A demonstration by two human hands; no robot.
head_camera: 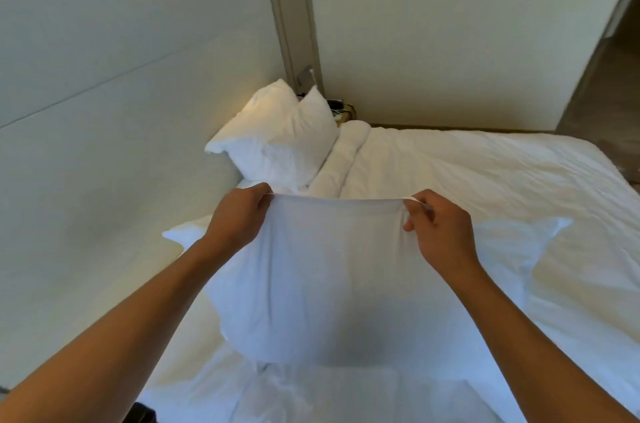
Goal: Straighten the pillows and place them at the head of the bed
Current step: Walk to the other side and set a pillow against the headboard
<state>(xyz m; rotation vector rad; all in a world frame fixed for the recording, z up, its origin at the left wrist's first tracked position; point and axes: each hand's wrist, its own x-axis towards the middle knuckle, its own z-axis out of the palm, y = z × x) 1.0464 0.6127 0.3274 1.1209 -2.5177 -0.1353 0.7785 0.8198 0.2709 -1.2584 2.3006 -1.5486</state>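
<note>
I hold a white pillow up in front of me, above the bed, by the top edge of its case. My left hand grips the upper left corner and my right hand pinches the upper right corner; the edge is stretched taut between them. The pillow's filling hangs low in the case. A second white pillow stands propped at the head of the bed against the padded headboard wall. Another white pillow or cushion lies partly hidden behind the one I hold.
The bed is covered with a rumpled white duvet, folded into a roll beside the propped pillow. A small bedside surface with dark items sits in the far corner. A doorway opens at the right.
</note>
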